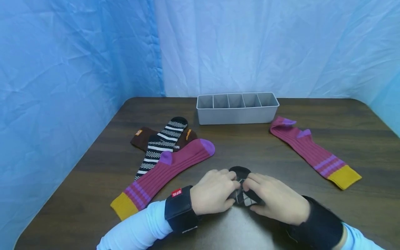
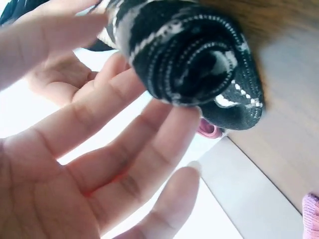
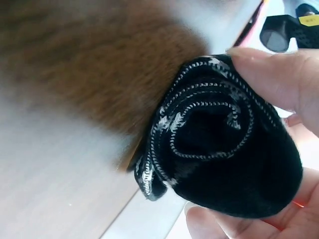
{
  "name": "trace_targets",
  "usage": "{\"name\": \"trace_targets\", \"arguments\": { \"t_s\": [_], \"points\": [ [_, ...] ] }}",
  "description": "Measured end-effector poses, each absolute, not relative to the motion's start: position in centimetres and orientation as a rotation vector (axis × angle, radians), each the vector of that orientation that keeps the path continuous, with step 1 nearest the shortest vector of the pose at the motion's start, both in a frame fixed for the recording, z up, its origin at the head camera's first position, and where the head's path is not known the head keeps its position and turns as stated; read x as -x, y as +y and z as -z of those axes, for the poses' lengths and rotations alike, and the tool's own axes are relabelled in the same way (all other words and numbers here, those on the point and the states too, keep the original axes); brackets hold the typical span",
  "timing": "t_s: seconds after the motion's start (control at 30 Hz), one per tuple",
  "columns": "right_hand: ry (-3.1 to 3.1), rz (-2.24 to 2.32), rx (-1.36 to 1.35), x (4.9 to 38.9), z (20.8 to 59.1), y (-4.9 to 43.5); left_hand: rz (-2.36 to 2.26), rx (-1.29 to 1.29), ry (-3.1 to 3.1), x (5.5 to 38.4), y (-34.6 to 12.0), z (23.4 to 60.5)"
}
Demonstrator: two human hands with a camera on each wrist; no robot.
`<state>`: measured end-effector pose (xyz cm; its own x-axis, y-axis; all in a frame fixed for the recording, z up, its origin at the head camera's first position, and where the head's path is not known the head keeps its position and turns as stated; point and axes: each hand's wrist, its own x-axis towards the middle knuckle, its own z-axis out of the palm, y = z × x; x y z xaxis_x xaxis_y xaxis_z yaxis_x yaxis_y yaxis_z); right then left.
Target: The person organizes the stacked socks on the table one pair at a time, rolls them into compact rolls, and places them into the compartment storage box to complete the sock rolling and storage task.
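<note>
A black sock with grey and white patterning (image 1: 240, 194) lies rolled up on the table, between my two hands. My left hand (image 1: 214, 192) holds the roll from the left, its fingers on the side and top. On the other side my right hand (image 1: 275, 198) grips it between thumb and fingers. Both wrist views show the spiral end of the rolled sock (image 2: 199, 69), with layers edged in pale stitching (image 3: 214, 124). A short flap of the sock sticks out from under the coil, next to the tabletop.
A grey box (image 1: 237, 116) with several compartments stands at the back. To the left, a purple sock with a yellow cuff (image 1: 168, 166) overlaps a black-and-white striped sock (image 1: 154, 152) and brown socks (image 1: 142, 138). Another purple sock (image 1: 315, 152) lies at right. Blue sheeting (image 1: 265, 45) surrounds the table.
</note>
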<state>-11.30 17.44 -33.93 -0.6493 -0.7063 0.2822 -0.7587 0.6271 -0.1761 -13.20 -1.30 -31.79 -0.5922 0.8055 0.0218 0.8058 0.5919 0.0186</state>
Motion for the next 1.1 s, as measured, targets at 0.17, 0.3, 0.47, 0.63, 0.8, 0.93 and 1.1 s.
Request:
{"name": "trace_targets", "arguments": {
  "t_s": [0.17, 0.3, 0.47, 0.63, 0.8, 0.93, 1.1],
  "points": [
    [-2.642, -0.409, -1.211, 11.4, 33.9, 17.6, -0.051, 1.39, -2.782, 12.9, -1.1, 31.9],
    [-2.641, -0.41, -1.238, 11.4, 33.8, 17.7, -0.088, 1.371, -2.762, 12.7, -0.8, 32.2],
    [-2.68, -0.445, -1.272, 11.3, 33.5, 17.7, -0.136, 1.379, -2.75, 12.4, -0.7, 32.3],
    [-2.787, -0.492, -1.294, 11.1, 33.0, 17.9, -0.1, 1.45, -2.766, 12.1, -0.8, 31.9],
    [-2.885, -0.624, -1.368, 10.7, 32.7, 17.8, 0.074, 1.573, -2.892, 12.3, -1.2, 31.4],
    [-2.88, -0.625, -1.391, 10.5, 32.9, 17.5, 0.236, 1.61, -3.042, 12.8, -1.3, 31.2],
    [-2.914, -0.581, -1.352, 10.7, 33.3, 17.4, 0.31, 1.55, -3.15, 13.5, -1.4, 31.3]
  ]
}}
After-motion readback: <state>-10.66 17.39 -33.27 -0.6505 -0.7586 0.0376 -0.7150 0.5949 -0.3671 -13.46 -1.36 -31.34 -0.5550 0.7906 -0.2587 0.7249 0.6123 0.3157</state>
